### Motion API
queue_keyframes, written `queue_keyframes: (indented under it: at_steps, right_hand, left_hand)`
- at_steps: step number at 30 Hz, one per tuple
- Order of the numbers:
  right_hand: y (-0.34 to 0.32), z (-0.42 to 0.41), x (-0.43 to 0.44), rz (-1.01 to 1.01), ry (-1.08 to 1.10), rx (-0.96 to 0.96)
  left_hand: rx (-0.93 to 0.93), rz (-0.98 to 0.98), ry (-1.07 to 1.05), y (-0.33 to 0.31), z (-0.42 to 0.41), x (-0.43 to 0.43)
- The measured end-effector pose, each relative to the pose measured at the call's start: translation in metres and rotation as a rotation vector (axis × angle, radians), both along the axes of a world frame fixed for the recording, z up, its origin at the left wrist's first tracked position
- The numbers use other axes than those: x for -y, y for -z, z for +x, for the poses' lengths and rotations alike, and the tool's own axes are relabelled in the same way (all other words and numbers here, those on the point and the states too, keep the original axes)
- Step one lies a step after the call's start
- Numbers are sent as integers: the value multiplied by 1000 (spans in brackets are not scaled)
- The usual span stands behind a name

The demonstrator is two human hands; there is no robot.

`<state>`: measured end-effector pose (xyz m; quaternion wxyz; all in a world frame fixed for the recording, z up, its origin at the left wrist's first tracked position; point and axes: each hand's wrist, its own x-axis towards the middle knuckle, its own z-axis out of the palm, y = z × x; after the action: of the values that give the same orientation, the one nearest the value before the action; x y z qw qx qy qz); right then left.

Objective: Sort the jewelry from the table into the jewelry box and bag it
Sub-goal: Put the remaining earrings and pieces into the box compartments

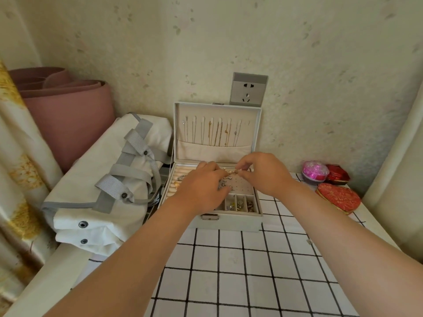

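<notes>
Both bare forearms enter from the near edge of the surface and meet over the open jewelry box (pixel 229 221), which stands at the far edge, its lid (pixel 256 124) upright against the wall.

Item handled: a short bead strand (pixel 231 171), held level above the box's rear trays. Right hand (pixel 263 172) pinches the strand's right end between thumb and bent fingers. Left hand (pixel 201 186), back upward, has its fingers curled round the left end; the contact point is hidden behind the knuckles.

Concealed or unclear: the left hand covers most of the ring rolls and the box's near left compartments. Small silver pieces (pixel 223 183) beside its thumb cannot be identified. Three near right compartments hold small metal items, type indistinct. Thin chains (pixel 215 133) hang inside the lid.

Surroundings: white tablecloth with black grid (pixel 240 271); wall socket (pixel 248 90) above the lid; white bag with grey straps (pixel 103 179) past the left edge, touching the box; red heart-shaped tin (pixel 338 197), a red box (pixel 337 172) and a pink round case (pixel 314 170) at the far right corner; rolled pink mat (pixel 68 110) and curtain (pixel 13 156) at left
</notes>
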<state>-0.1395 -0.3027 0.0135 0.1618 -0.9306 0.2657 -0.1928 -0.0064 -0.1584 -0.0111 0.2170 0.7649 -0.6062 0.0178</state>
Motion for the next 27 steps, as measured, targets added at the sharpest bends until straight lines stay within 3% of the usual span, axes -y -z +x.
queue_keyframes:
  at_steps: [6, 12, 23, 27]
  right_hand:
    - [-6, -47, 10, 117, 52, 43]
    - [0, -125, 23, 167, 100, -41]
    - [25, -219, 52, 292, 229, -275]
    - [35, -229, 59, 349, 231, -370]
  left_hand:
    - [-14, -75, 55, -2, -36, 6]
    - [-44, -163, 153, 0, -103, 34]
    - [-107, 200, 238, 31, -181, 77]
    - [-130, 223, 186, 48, -187, 76]
